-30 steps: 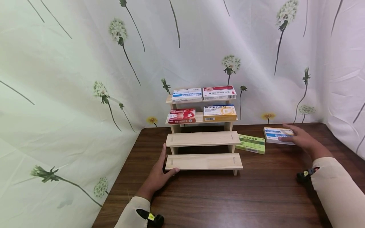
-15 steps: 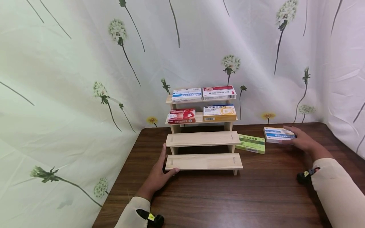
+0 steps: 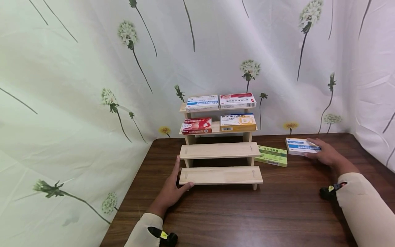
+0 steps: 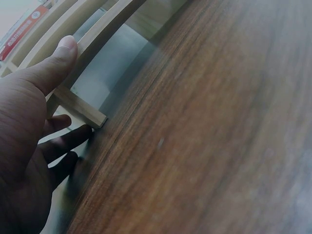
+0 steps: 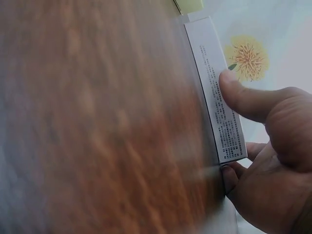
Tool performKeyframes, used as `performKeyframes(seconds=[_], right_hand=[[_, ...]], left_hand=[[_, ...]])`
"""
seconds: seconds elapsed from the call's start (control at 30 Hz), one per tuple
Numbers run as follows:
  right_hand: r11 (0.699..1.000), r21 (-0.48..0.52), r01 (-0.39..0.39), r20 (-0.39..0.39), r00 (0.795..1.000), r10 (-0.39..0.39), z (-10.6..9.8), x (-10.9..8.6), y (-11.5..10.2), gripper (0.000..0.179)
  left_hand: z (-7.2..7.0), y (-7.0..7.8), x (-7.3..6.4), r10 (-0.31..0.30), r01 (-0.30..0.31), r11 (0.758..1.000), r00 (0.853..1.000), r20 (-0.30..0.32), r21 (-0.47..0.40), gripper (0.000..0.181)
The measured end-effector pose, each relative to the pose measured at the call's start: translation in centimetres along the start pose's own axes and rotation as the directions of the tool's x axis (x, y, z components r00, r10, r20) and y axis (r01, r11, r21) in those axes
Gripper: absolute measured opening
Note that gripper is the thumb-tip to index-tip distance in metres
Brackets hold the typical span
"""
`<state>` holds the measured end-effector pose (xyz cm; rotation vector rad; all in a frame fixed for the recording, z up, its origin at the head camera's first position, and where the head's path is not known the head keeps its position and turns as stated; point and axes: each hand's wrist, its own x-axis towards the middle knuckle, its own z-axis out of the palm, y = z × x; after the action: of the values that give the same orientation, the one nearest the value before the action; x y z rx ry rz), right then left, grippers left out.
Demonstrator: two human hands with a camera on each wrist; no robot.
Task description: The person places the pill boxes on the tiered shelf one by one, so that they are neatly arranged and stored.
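A four-step wooden display stand [image 3: 219,175] stands on the table. My left hand [image 3: 169,192] rests against its lower left corner, thumb on the front edge of the lowest shelf and index finger stretched along the side. In the left wrist view the other fingers of the left hand [image 4: 29,126] are loose beside the stand's leg [image 4: 80,108]. At right, my right hand [image 3: 328,153] grips the right end of a white-and-blue medicine box [image 3: 300,145], which lies on the table. The right wrist view shows the thumb on the box's printed long side [image 5: 214,92]; some fingers are hidden behind it.
A green medicine box [image 3: 272,156] lies between the stand and the white-and-blue box. The top shelf bears a white-blue box [image 3: 202,103] and a red-white box [image 3: 237,101]. Below them sit a red box [image 3: 196,126] and a yellow-white box [image 3: 237,122]. A flowered curtain hangs behind.
The right thumb has drawn back from over the white-and-blue box to its front side, and the hand now grips the right end. The left hand and stand have not moved.
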<state>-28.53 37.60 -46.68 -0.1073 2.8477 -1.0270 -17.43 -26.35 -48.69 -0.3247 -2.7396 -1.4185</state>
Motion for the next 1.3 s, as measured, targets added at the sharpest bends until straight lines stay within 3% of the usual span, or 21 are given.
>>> performKeyframes(seconds=[0.3,0.57,1.3], right_hand=[[1.0,0.003,-0.026,-0.02,0.999,0.026,0.13,0.01,0.2,0.089],[0.995,0.016,-0.095,-0.021,0.995,0.095,0.3,-0.35,0.24,0.096],[0.995,0.016,-0.101,-0.053,0.993,0.101,0.24,-0.9,0.17,0.084]], left_hand=[[0.01,-0.02,0.03,-0.001,0.001,1.0,1.0,0.004,-0.001,0.119],[0.03,-0.13,-0.03,0.0,0.0,1.0,1.0,0.004,0.002,0.118],[-0.05,0.0,-0.02,-0.003,0.003,1.0,1.0,0.004,-0.007,0.119]])
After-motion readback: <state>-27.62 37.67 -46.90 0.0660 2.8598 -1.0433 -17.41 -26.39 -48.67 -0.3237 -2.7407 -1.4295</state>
